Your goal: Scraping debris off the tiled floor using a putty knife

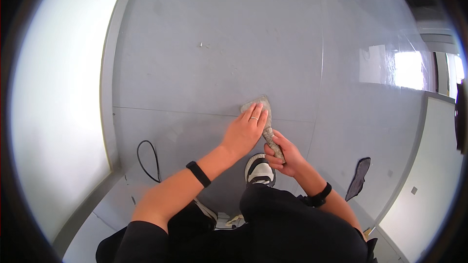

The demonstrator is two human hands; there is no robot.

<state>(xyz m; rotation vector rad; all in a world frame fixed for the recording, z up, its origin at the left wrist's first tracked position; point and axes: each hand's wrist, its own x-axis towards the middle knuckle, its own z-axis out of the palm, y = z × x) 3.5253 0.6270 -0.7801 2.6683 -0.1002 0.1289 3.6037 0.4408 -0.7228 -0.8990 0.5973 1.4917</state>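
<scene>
A worn scraper or putty knife (257,103), its wide blade and handle coated in dried grey residue, lies with the blade edge against the grey tiled floor (219,65). My right hand (287,153) grips the handle, fingers curled around it. My left hand (248,126), with a ring on one finger, rests flat on the upper face of the blade, fingers extended together and pressing over it. Part of the blade is hidden under those fingers. Thin dark joint lines cross the floor near the blade.
A black cable loop (138,153) lies at the left, and a dark flat item (358,179) at the right. White walls with grey baseboards stand on both sides. A small scrap (201,45) is on the floor ahead. My shoe (260,170) is just behind the tool.
</scene>
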